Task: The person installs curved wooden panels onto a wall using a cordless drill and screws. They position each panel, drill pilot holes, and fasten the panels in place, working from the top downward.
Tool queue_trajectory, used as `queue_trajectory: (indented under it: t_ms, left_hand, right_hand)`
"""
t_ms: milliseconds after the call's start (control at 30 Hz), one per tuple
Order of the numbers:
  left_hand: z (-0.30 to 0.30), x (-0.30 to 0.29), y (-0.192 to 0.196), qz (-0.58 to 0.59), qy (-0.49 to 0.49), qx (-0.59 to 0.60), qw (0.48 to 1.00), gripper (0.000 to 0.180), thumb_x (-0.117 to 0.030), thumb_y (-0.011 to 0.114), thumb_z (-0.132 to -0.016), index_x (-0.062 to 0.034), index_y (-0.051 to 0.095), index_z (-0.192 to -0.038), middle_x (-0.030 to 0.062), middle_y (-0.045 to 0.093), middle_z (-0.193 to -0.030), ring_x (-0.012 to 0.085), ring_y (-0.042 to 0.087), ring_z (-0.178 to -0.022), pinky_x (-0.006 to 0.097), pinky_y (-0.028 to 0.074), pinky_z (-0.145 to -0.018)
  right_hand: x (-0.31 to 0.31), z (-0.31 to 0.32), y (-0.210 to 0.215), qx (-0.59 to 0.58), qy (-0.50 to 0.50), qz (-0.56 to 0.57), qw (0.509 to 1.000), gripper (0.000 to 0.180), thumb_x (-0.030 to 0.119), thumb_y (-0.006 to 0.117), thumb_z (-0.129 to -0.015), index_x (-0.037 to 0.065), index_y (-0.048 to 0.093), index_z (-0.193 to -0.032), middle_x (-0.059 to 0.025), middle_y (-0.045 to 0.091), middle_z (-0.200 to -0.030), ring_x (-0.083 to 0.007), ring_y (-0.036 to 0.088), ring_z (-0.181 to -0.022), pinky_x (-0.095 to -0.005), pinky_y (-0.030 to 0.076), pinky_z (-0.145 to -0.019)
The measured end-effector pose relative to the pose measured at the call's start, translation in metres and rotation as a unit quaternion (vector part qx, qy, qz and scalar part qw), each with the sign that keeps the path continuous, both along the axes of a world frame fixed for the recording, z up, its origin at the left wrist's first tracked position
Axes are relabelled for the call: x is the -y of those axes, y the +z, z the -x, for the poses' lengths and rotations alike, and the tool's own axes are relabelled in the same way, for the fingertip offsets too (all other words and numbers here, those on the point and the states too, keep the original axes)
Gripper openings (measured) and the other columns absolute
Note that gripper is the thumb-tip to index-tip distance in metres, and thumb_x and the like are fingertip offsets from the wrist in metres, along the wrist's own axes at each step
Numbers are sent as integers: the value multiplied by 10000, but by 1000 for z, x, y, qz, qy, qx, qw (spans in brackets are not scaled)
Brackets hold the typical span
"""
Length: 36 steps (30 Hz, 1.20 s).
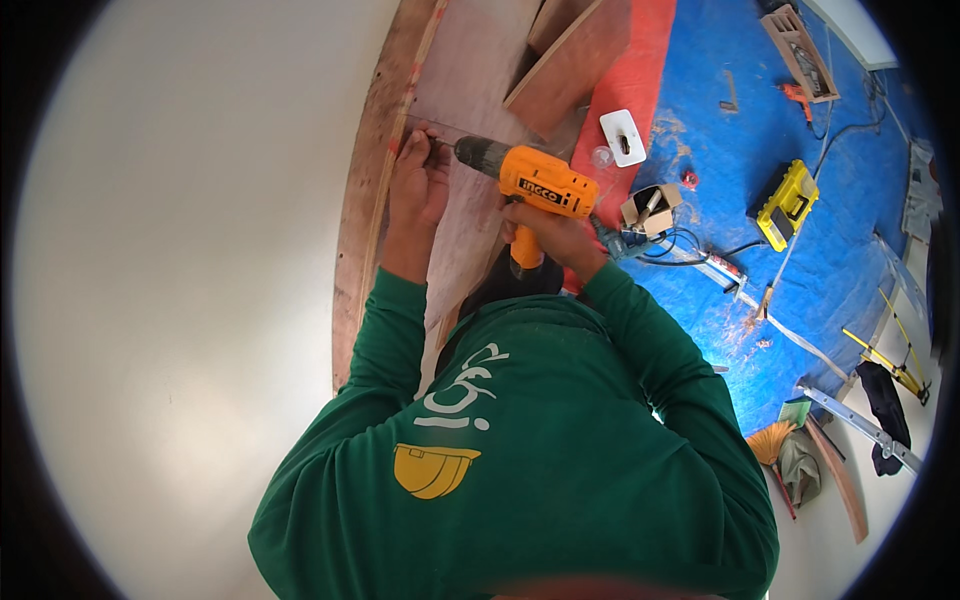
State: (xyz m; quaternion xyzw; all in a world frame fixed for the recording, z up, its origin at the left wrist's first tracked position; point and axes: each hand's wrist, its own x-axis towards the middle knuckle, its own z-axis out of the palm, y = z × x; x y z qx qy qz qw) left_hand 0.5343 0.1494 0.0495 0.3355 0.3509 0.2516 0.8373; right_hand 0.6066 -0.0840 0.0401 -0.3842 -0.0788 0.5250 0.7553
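Observation:
My right hand (552,232) is closed round the grip of an orange and black cordless drill (548,182). The drill lies level, its black chuck pointing left at a reddish-brown wooden board (365,215) that runs along the white wall. At the tip of the drill's bit, my left hand (422,178) is raised against the board with its fingers curled together. Whatever those fingers pinch is too small to make out. Below both hands spreads a pale wooden panel (462,85).
Cut wooden boards (575,65) lean ahead of the drill. To the right, a red strip (640,60) borders blue floor sheeting (690,120). On it are a white tray (624,138), an open cardboard box (650,208), a yellow toolbox (787,205), cables and a wooden tool tray (800,52).

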Motion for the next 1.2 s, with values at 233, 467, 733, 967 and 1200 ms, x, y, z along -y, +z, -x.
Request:
queue_trajectory:
  t_ms: [233,467,733,967,1200]
  left_hand:
    - [0,1,2,-3,3,5,1000,167,-144,667,-1088,-69,697,-1234,8,707,-1097,130,664,-1030,300,549,-940]
    - [-2,5,6,-8,14,-9,1000,141,-197,695,-1078,-95,711,-1174,-1,712,-1061,121,657,-1018,305,535,-942]
    - [-3,4,3,-4,14,-11,1000,141,-226,740,-1052,-118,726,-1141,-18,721,-1053,113,655,-1019,301,523,-950]
    - [-2,3,-2,-11,21,-28,999,132,-215,770,-1029,-128,733,-1122,-36,723,-1062,108,653,-1035,311,518,-967]
    - [-4,3,0,-8,30,-33,999,137,-213,780,-1021,-133,729,-1120,-39,725,-1066,107,654,-1040,312,518,-981]
  right_hand:
    - [-2,2,-7,-7,11,-4,1000,298,83,679,-969,22,633,-1258,-61,667,-941,-190,680,-745,-367,570,-699]
    - [-2,1,5,-14,6,11,1000,281,76,688,-959,26,644,-1232,-48,661,-904,-168,676,-737,-351,579,-702]
    - [-3,-2,8,-23,6,20,1000,218,72,713,-955,36,659,-1162,-38,671,-870,-153,685,-721,-328,576,-665]
    - [-3,-3,0,-27,10,4,1000,312,73,673,-951,20,630,-1255,-41,634,-905,-168,664,-741,-372,585,-706]
    - [-5,-5,-1,-38,12,7,999,322,68,672,-946,14,628,-1260,-48,635,-926,-172,660,-746,-379,584,-699]
